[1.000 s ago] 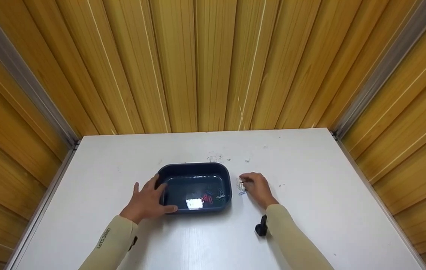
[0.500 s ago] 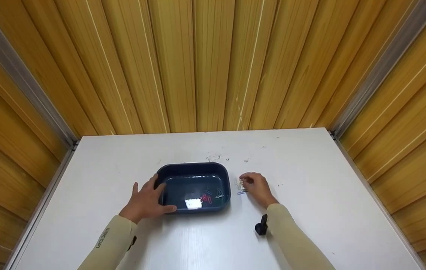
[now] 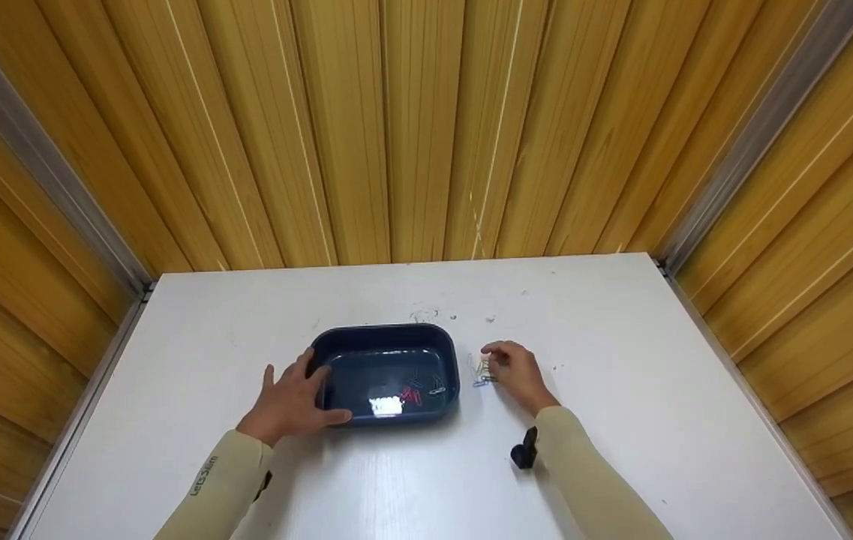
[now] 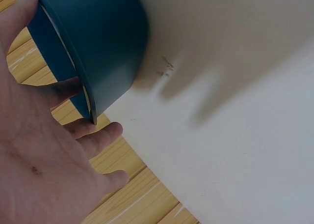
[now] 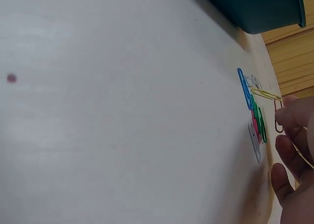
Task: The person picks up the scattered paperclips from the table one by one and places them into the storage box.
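My left hand [image 3: 287, 401] spreads its fingers over the left end of a dark blue tray [image 3: 385, 421]. In the left wrist view one finger reaches over the tray's rim, with the thumb touching the rim farther along. Right of the tray, my right hand [image 3: 518, 375] is at a small pile of coloured paper clips [image 3: 482, 379]. Its fingertips pinch a red paper clip [image 5: 279, 127] in the right wrist view. A yellow paper clip [image 5: 265, 94] touches it; whether they are linked I cannot tell. Blue [image 5: 244, 89], green [image 5: 262, 123] and white [image 5: 254, 143] clips lie beside them.
Several paper clips [image 3: 412, 395], pink and pale ones among them, lie inside the tray toward its right end. Dark specks mark the white table [image 3: 396, 487] behind the tray. Wood-patterned panels [image 3: 418, 150] rise at the back and sides.
My right hand has shifted very slightly to the right, away from the tray, over the clip pile. The left hand and the tray keep their places.
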Demonstrator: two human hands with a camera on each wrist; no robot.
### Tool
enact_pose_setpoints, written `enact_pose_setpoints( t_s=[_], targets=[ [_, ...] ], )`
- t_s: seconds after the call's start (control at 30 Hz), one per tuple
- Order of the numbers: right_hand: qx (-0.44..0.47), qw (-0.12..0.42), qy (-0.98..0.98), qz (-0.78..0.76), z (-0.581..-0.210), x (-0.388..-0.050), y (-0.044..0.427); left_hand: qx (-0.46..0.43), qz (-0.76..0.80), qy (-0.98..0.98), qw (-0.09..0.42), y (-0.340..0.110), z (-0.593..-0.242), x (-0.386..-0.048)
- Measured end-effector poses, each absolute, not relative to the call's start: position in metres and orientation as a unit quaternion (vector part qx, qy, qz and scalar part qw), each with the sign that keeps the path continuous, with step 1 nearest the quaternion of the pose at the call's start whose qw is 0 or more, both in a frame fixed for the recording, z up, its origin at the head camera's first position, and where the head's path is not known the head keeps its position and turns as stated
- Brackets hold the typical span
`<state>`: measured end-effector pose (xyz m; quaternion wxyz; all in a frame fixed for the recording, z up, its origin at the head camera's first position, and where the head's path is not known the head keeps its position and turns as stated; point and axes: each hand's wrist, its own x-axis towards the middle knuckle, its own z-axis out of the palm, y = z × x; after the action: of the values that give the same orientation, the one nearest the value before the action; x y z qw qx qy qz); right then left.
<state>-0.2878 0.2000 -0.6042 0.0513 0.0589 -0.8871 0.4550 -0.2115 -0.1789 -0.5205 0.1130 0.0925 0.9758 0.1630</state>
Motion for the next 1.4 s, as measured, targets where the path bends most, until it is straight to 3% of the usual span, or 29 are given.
enact_pose_setpoints(
  t_s=[0.47,1.17,1.4],
  targets=[
    [0.077,0.054,-0.883,0.459,-0.591,-0.286,0.196,0.082,0.160,0.977,0.113,-0.182,-0.522,-0.209],
    [0.147,0.109,-0.862,0.473,-0.563,-0.280,0.162,0.096,0.159,0.975,0.118,-0.177,-0.519,-0.212],
    [0.162,0.098,-0.862,0.471,-0.554,-0.279,0.148,0.092,0.159,0.976,0.119,-0.178,-0.522,-0.213]
  ],
)
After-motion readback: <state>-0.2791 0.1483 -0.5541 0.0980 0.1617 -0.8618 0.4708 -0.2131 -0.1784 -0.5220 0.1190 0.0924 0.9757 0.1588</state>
